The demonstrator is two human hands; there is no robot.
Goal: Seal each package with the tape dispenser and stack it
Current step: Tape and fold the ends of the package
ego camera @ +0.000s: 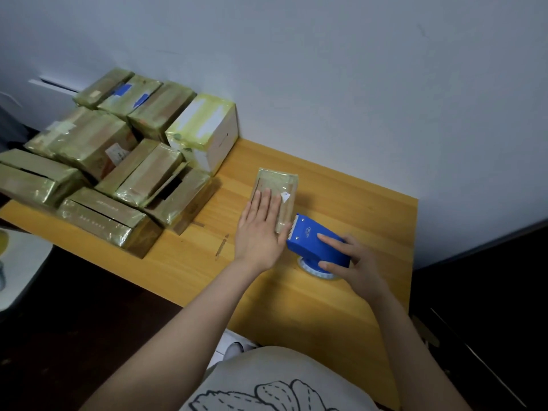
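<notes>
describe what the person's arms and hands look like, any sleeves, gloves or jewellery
Both forearms are bare up to the frame edge, with no sleeve in sight. The left hand and right hand wear no gloves, and no rings, watch or bracelet show. A grey shirt with a dark line drawing covers the torso.

I see open wooden table (341, 307) near me and along its right side. A crowd of taped boxes (118, 161) blocks the left and far-left corner. A small package (277, 185) sits mid-table, my left hand (259, 232) flat on it, my right hand (355, 262) gripping a blue tape dispenser (317, 244) just beside. The wall (355, 84) closes the back.
</notes>
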